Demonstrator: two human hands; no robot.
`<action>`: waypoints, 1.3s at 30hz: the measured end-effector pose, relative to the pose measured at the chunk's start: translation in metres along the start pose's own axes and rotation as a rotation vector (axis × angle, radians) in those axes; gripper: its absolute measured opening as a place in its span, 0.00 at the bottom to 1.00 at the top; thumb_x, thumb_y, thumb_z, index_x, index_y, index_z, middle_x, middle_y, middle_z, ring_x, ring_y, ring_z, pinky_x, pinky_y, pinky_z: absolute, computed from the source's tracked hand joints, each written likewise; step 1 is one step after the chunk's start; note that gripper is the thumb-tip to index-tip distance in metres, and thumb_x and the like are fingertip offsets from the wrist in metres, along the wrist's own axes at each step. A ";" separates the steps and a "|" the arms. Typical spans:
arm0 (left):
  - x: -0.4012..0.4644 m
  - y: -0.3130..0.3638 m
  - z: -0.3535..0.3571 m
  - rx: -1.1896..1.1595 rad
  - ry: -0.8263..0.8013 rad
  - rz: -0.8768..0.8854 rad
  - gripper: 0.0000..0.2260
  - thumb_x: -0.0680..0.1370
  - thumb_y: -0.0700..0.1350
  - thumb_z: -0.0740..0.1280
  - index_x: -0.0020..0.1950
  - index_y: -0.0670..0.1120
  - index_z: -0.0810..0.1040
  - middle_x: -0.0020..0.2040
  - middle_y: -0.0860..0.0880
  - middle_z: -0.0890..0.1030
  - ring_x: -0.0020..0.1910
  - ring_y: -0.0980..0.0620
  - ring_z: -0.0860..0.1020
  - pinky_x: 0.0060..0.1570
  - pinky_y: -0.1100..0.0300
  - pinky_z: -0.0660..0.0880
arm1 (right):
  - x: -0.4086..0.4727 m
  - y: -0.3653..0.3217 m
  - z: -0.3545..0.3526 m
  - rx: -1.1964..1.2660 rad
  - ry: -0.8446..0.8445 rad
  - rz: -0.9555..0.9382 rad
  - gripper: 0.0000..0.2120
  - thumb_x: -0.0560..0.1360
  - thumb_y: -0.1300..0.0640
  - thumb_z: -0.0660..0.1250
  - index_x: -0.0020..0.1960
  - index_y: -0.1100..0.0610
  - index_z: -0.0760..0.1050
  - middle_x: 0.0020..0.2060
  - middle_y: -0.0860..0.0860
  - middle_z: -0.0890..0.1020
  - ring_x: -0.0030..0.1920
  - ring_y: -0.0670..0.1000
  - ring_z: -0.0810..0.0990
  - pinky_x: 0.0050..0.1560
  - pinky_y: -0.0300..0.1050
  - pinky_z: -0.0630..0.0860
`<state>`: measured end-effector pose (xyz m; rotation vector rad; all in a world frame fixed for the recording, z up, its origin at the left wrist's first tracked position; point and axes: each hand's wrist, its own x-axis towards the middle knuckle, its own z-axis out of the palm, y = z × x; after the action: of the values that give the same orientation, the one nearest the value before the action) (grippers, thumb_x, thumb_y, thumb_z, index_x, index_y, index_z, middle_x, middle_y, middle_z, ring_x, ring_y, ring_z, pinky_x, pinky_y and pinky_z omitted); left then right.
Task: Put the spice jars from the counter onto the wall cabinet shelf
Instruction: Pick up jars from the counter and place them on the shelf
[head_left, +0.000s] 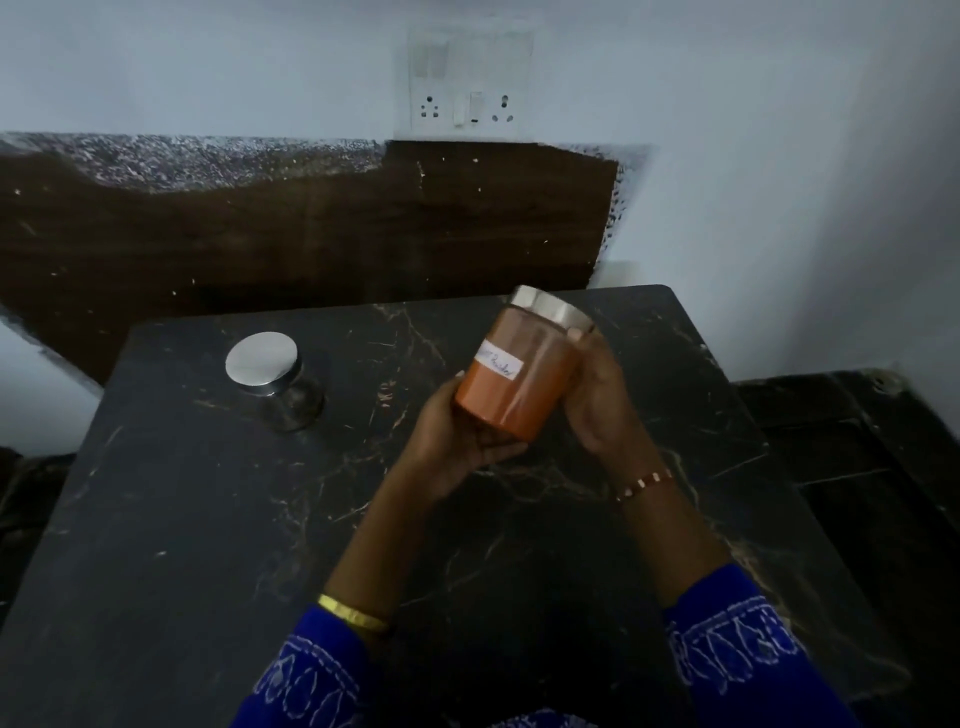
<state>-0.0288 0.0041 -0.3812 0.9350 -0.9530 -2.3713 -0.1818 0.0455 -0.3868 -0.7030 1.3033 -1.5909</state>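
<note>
A dim pale wall (208, 62) carries a white socket plate (470, 85) at twelve o'clock above a dark brown backsplash (311, 234) and black marble counter (208, 519).

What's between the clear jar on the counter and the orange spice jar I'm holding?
Only bare black marble counter shows in the head view between the clear glass jar and the lifted orange spice jar.

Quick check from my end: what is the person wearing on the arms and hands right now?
Both forearms come out of blue sleeves with white stitched patterning. The left wrist carries a plain gold bangle; the right wrist has a thin beaded bracelet in reddish and white pieces. The left hand and right hand wear no gloves.
</note>
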 end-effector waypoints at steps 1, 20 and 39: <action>-0.003 -0.004 0.010 -0.029 -0.014 0.010 0.13 0.81 0.54 0.48 0.52 0.55 0.71 0.53 0.44 0.76 0.52 0.44 0.77 0.54 0.48 0.73 | -0.004 -0.002 -0.001 0.009 0.032 -0.002 0.51 0.58 0.33 0.72 0.72 0.57 0.61 0.66 0.63 0.71 0.63 0.63 0.74 0.56 0.57 0.77; -0.013 -0.013 0.083 0.146 0.029 0.403 0.14 0.80 0.47 0.57 0.65 0.47 0.68 0.62 0.44 0.75 0.61 0.48 0.76 0.60 0.54 0.74 | -0.052 -0.067 -0.026 -0.129 0.120 -0.178 0.19 0.80 0.56 0.55 0.70 0.54 0.64 0.56 0.49 0.75 0.53 0.46 0.77 0.50 0.42 0.79; -0.028 0.123 0.186 0.554 0.131 0.962 0.14 0.80 0.49 0.55 0.63 0.48 0.71 0.58 0.50 0.76 0.58 0.50 0.76 0.60 0.53 0.74 | -0.018 -0.231 -0.009 -0.193 -0.066 -0.541 0.24 0.78 0.56 0.62 0.72 0.51 0.62 0.65 0.52 0.73 0.63 0.54 0.75 0.60 0.51 0.76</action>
<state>-0.1268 0.0199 -0.1800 0.5719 -1.5837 -1.2496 -0.2512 0.0661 -0.1662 -1.3018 1.2952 -1.8537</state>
